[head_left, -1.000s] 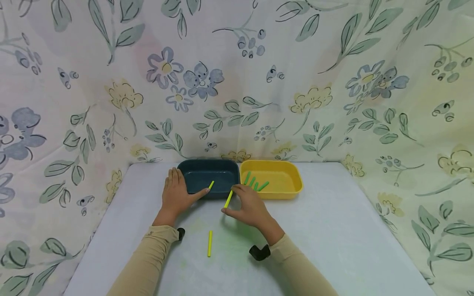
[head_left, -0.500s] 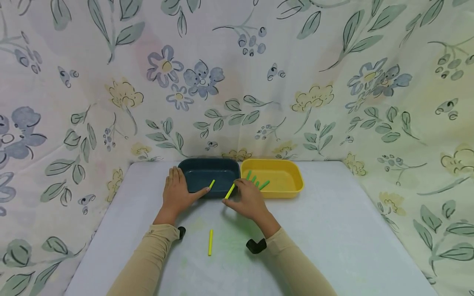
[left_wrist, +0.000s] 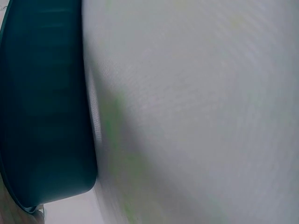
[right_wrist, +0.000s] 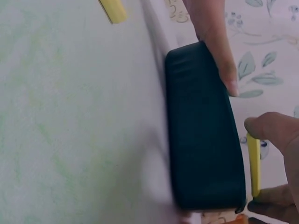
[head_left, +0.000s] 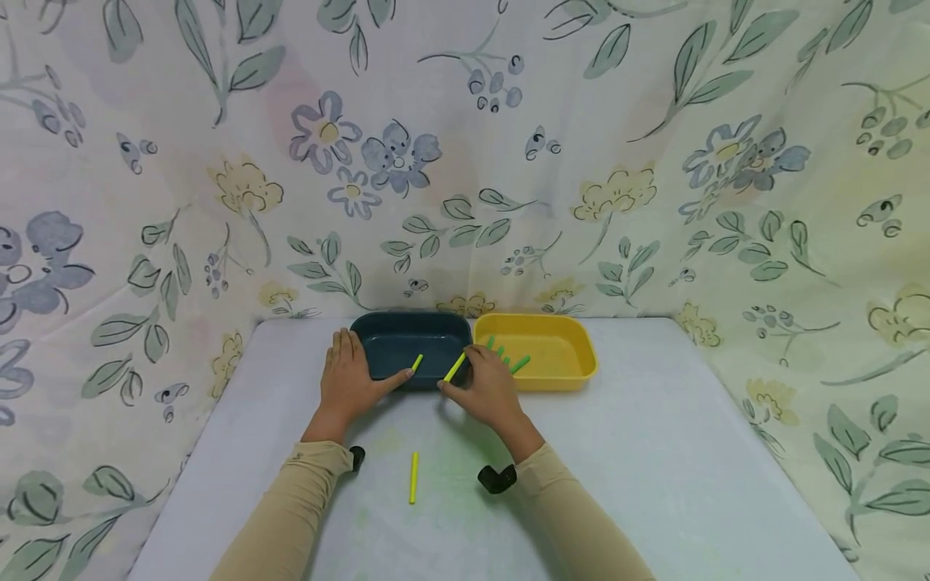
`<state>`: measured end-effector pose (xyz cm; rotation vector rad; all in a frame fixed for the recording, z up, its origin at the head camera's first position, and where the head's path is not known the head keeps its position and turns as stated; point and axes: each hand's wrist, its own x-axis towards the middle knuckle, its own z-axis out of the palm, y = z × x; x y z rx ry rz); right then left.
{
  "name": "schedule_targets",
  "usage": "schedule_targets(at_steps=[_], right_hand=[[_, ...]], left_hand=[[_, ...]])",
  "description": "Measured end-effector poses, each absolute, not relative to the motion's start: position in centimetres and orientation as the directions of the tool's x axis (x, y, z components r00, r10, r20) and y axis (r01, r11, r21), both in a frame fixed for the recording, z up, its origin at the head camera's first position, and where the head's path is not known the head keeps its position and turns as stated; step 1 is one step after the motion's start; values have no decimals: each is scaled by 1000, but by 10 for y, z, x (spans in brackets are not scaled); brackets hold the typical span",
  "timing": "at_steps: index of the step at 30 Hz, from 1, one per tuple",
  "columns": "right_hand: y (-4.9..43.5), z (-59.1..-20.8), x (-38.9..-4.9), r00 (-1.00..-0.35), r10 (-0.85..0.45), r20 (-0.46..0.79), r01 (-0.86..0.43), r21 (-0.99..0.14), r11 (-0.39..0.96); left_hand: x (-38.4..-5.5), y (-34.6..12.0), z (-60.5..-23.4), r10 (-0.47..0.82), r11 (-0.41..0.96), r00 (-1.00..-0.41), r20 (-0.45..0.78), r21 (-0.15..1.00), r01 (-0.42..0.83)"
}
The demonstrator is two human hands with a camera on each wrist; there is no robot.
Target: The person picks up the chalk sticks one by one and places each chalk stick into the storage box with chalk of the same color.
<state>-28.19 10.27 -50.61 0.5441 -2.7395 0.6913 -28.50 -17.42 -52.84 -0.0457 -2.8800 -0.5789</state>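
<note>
My left hand point(head_left: 347, 379) rests against the left side of a dark blue tray point(head_left: 392, 386), fingers straight and thumb stretched along the front rim. In the right wrist view that thumb point(right_wrist: 229, 77) lies over the tray's edge. A yellow chalk stick point(head_left: 454, 368) is held by its ends between the thumb and fingers of my right hand point(head_left: 492, 391), tilted over the tray's front right corner. The right wrist view shows this stick point(right_wrist: 254, 165) beyond the rim. Inside the blue tray lies another yellow stick point(head_left: 417, 361), partly hidden by the left thumb.
One yellow stick point(head_left: 413, 478) lies on the white cloth in front. To the right stands a yellow tray point(head_left: 574, 382) with several green sticks point(head_left: 520, 364), partly behind the right hand. Floral fabric point(head_left: 465, 161) hangs behind the table. Greenish smudges mark the cloth.
My right hand has moved forward and slightly up with the yellow chalk stick, from in front of the blue tray to over its front right corner. The left hand stays put.
</note>
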Motion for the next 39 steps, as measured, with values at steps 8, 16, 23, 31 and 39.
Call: schedule_targets(at_steps=[8,16,23,31,39], right_hand=[[100,-506,-285,-927,-221,303,-338,-415,845],[96,-503,-286,-938,-203,282,-310,-414,856],[93,-505,-289,-942,-194,276,-297,-407,864],[91,-507,-291,-944,-186,274,-287,-397,872],[91,-508,-292,-937,-203,285,-309,-401,862]], left_hand=[[-285,-173,-527,-13,920,-978,206,385,69],[-286,-173,-528,-14,918,-981,192,391,63],[-285,-173,-527,-20,914,-983,181,402,56],[-285,-173,-527,-22,913,-983,180,406,54],[-285,-174,-527,-20,911,-984,179,410,55]])
